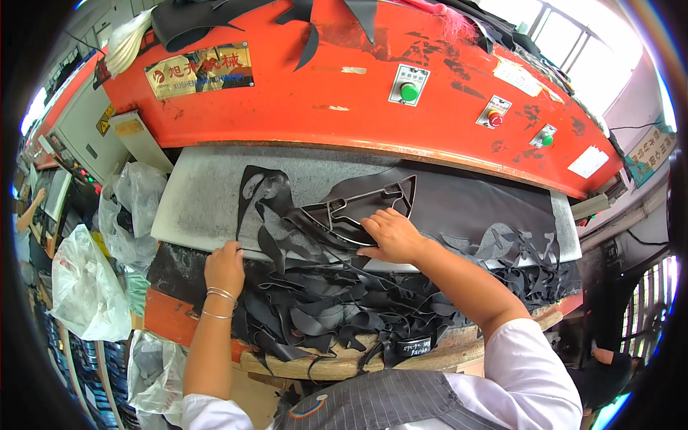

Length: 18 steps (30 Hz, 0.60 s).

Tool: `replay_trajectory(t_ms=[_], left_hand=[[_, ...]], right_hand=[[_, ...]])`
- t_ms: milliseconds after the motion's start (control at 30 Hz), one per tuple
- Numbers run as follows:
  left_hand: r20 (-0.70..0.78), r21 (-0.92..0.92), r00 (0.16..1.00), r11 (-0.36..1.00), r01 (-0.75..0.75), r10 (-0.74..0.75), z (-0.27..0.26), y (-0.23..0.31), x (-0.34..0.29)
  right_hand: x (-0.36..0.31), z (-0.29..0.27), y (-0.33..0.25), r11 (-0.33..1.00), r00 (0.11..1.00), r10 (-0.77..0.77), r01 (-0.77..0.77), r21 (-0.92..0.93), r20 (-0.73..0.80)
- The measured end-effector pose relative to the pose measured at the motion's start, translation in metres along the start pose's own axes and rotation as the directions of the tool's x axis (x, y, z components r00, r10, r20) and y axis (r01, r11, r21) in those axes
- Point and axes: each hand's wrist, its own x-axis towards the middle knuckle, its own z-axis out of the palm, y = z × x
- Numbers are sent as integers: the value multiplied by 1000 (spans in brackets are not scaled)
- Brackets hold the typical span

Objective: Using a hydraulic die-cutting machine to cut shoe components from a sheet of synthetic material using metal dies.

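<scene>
My right hand [393,236] is closed on the near edge of a metal cutting die [342,206], a curved frame with inner braces. The die lies on a dark sheet of leather-like material [494,204], spread over the pale cutting board [193,190]. At the board's near left edge, my left hand [224,266] has its fingers curled together at the lower end of a thin black offcut strip [242,208]. That strip joins a cut-out scrap with holes left of the die. My left fingertips are partly hidden, but they appear to pinch the strip.
A red press beam [301,107] spans behind the board, with a green button [408,92] and a red knob [495,119]. Tangled black offcuts [337,308] heap along the near side above a wooden rail [315,367]. Plastic bags [86,287] stand left; another person's arm [32,208] shows beyond.
</scene>
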Motion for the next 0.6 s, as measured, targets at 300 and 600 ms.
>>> replay_trajectory(t_ms=[300,600], left_hand=[[14,103,910,906,410,-414,-63,-139,-31],[-249,-366,967,930,-36,-61,-98,11,42]], right_hand=[[-20,11,-53,945,941,324,-326,0,-98],[-78,-29,-86,897,988,17,-82,434,152]])
